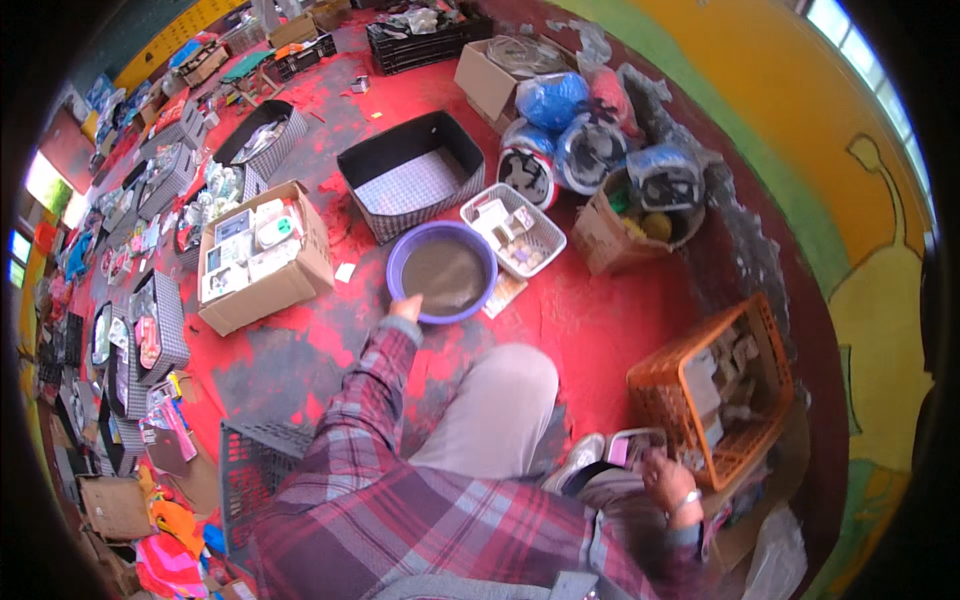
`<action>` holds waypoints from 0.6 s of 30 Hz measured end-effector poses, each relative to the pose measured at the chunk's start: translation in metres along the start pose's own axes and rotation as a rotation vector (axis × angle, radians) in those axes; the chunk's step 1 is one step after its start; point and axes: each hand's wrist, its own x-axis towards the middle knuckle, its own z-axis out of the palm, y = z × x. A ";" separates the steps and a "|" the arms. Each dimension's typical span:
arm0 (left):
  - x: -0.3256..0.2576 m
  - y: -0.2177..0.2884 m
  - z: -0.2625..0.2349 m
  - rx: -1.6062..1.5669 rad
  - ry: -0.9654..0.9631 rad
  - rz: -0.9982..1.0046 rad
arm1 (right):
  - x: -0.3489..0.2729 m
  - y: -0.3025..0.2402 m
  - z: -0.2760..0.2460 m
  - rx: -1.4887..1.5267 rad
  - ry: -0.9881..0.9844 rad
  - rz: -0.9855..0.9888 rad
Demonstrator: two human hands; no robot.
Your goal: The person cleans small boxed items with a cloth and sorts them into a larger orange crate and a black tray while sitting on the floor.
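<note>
My left hand point(405, 307) reaches forward and is closed on the near left rim of a round purple basin point(393, 268). The basin's inside looks grey-brown; whether that is murky water or its bottom, I cannot tell. Down at the right, my right hand point(668, 482) is beside my leg, close to the orange plastic crate point(655, 400). Its fingers are blurred. A small pale container with something pink inside point(630, 447) is just beyond that hand. Several small boxes or blocks lie in the tilted crate.
A white basket point(553, 240) of small items touches the basin's right side. Behind is a black-lined bin point(360, 165). At left is a cardboard box point(235, 312) of packaged goods; a grey crate point(240, 470) is by my left side. Bagged helmets point(590, 150) sit at the back right.
</note>
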 end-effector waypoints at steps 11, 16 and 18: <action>0.020 -0.081 0.068 -1.103 0.001 -0.697 | 0.042 0.036 0.024 0.265 -0.050 0.272; 0.035 -0.108 0.067 -1.155 -0.058 -0.640 | 0.051 0.024 0.014 0.228 -0.103 0.238; 0.032 -0.108 0.066 -1.147 -0.095 -0.609 | 0.058 0.019 0.008 0.257 -0.111 0.230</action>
